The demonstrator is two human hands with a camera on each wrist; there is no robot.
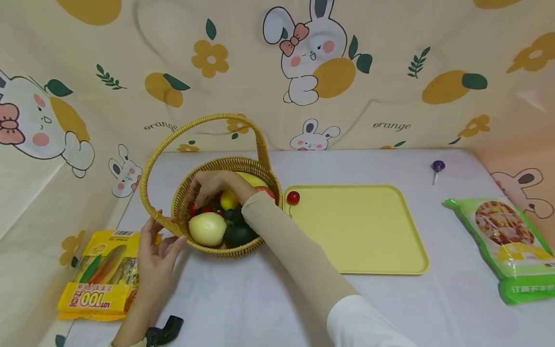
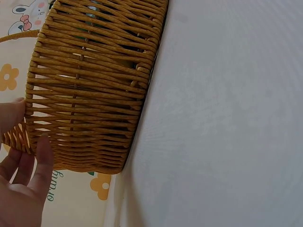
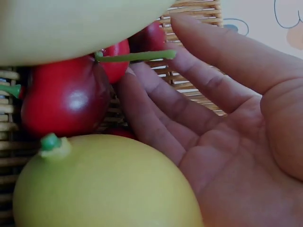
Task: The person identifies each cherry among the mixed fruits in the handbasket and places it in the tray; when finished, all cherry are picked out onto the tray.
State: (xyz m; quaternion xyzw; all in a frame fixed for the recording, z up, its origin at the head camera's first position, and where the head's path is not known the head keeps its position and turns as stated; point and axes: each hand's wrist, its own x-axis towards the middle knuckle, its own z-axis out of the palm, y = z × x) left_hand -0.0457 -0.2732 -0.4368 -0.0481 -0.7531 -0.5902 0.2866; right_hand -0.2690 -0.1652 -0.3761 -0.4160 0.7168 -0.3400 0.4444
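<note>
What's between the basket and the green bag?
The yellow tray, with one cherry near its far left corner; the head view shows it between basket and green bag.

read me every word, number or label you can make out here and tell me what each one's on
"orange": twice on the rabbit-print backdrop in the head view.
"LOT 100": upside down on the yellow mango-print packet.
Smaller print there, by the barcode: too small to read.
Characters on the green food bag: too blurred to read.

The backdrop (image 1: 386, 91) reads "orange" and the yellow bag (image 1: 101, 277) "LOT 100".
</note>
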